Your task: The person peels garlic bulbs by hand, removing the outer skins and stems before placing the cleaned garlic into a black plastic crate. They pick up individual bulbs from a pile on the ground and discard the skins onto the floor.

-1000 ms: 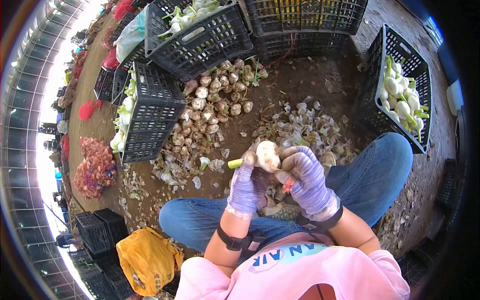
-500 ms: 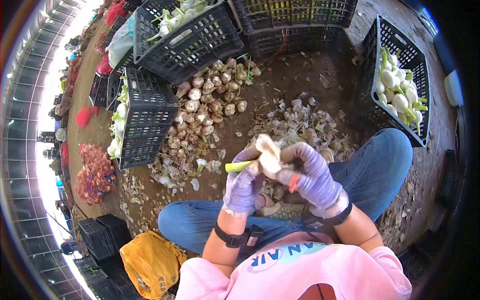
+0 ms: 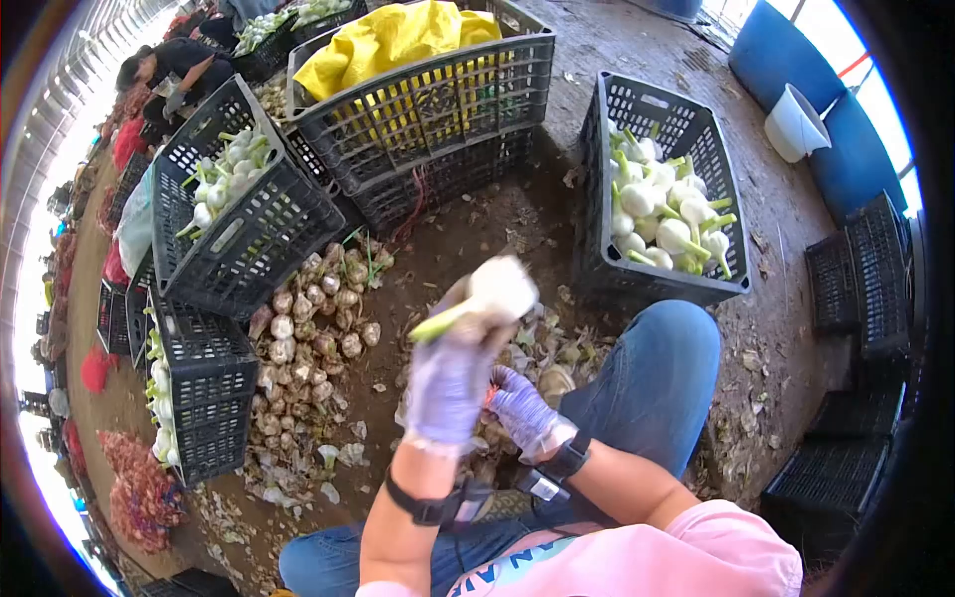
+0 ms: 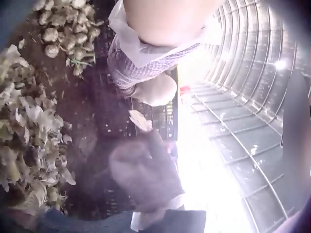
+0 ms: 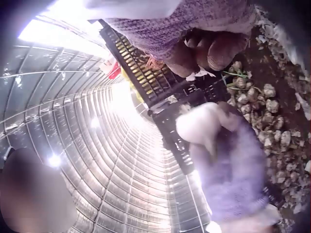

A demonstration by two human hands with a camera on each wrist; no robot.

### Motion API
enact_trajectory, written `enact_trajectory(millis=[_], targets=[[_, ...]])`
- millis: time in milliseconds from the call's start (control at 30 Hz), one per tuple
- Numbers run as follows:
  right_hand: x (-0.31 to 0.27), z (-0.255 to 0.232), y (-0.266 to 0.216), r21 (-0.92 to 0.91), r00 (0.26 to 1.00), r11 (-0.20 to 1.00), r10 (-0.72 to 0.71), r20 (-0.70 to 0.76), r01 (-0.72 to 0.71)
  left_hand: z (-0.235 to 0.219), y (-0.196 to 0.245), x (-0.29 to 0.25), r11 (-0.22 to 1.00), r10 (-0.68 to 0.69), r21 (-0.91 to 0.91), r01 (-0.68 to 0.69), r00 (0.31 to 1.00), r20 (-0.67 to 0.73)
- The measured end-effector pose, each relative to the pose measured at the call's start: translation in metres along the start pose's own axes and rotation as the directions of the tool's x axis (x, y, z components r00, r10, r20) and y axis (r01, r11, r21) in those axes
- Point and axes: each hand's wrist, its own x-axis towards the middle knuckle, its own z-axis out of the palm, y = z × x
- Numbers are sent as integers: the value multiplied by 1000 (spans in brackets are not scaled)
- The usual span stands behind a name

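My left hand (image 3: 443, 383), in a purple knitted glove, grips a garlic bulb (image 3: 502, 289) with a short green stem. The bulb looks white and blurred; in the left wrist view it shows pale beyond the glove. Lower and to the right, apart from the bulb, is my gloved right hand (image 3: 527, 408), its fingers curled. A small orange-red piece (image 3: 489, 396) shows at its thumb. Just below the right fingertips in the right wrist view is a scrap of pale peel (image 5: 201, 75). The left hand (image 5: 231, 165) with the bulb is lower in that view.
A black crate (image 3: 662, 284) of peeled garlic stands ahead right, another crate (image 3: 249, 249) ahead left. Unpeeled bulbs (image 3: 318, 298) lie piled on the ground left of my hands, with loose peel (image 3: 557, 338) beyond them. A yellow sack (image 3: 398, 45) covers a stacked crate (image 3: 428, 119).
The head view has turned to the right. Both hands were together at the garlic bulb; now the left has carried it up and forward, away from the right. The bulb's brownish skin has given way to white.
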Motion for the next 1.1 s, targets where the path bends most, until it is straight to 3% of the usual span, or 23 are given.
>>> enact_trajectory(millis=[33, 100, 167, 233, 267, 333, 367, 400, 467, 500, 533, 567, 600, 633, 700, 733, 800, 867, 900, 933, 967, 1033, 1100], targets=[[15, -14, 19, 73, 990, 996, -67, 124, 58, 36, 14, 0, 995, 64, -78, -56, 992, 107], [4, 11, -6, 42, 996, 999, -28, 84, 25, 60, 26, 10, 998, -2, -56, 15, 977, 215], [2, 4, -13, -31, 993, 996, -82, 84, 85, 45, 15, 21, 993, 67, 83, -89, 971, 231], [5, 0, -4, -77, 987, 992, -91, 131, 102, 2, -3, 23, 976, 65, 206, -75, 996, 52], [3, -6, -3, -79, 996, 996, -27, 91, 34, -33, -16, 23, 970, 84, 229, -75, 996, -27], [1, 2, -6, -162, 998, 986, 41, -44, -48, -116, -53, 23, 730, 175, 683, -21, 972, -157], [3, 8, -7, -240, 990, 968, 36, -135, -68, -165, -77, 19, 662, 257, 750, 10, 937, -239], [8, -11, 9, -217, 989, 973, 46, -141, -76, -183, -58, 8, 643, 180, 739, 201, 898, -401], [12, 5, 3, -200, 970, 958, 170, -173, -203, -239, -52, -7, 700, 265, 618, 359, 672, -691], [12, 13, -3, -183, 943, 936, 265, -201, -302, -284, -66, -14, 609, 433, 678, 412, 544, -719], [14, 19, -5, -186, 940, 932, 274, -204, -312, -312, -67, -20, 686, 463, 622, 377, 434, -773], [18, 25, -5, -244, 952, 928, 237, -194, -281, -292, -29, -18, 652, 441, 545, 527, 321, -838], [22, 31, -3, -302, 963, 921, 199, -182, -248, -324, -32, -15, 600, 498, 533, 596, 243, -832], [26, 35, 0, -357, 973, 910, 160, -168, -211, -333, -23, -9, 602, 492, 527, 599, 242, -837], [32, 41, 9, -376, 981, 912, 114, -159, -167, -343, -3, 4, 256, 476, 529, 809, 371, -797], [34, 44, 14, -390, 988, 914, 62, -145, -114, -349, 5, 11, 257, 473, 528, 810, 371, -799], [34, 44, 18, -408, 992, 911, 10, -129, -62, -356, 15, 17, 236, 301, 517, 823, 444, -844], [33, 43, 18, -369, 987, 916, 134, -87, -157, -355, 17, 10, 291, 312, 497, 817, 410, -857], [31, 45, 16, -370, 989, 918, 125, -78, -145, -353, 19, 8, 343, 322, 482, 806, 381, -867], [27, 47, 13, -424, 987, 891, 149, -66, -163, -344, 15, 3, 327, 435, 509, 796, 351, -829], [23, 47, 9, -477, 983, 860, 172, -59, -179, -335, 12, -4, 328, 441, 518, 790, 357, -823], [16, 40, 12, -431, 991, 896, 128, 26, -104, -312, 3, -21, 692, 344, 661, 290, 673, -655], [5, 42, 7, -378, 993, 925, 68, 99, -25, -253, 15, -39, 763, 311, 639, 98, 811, -495]])
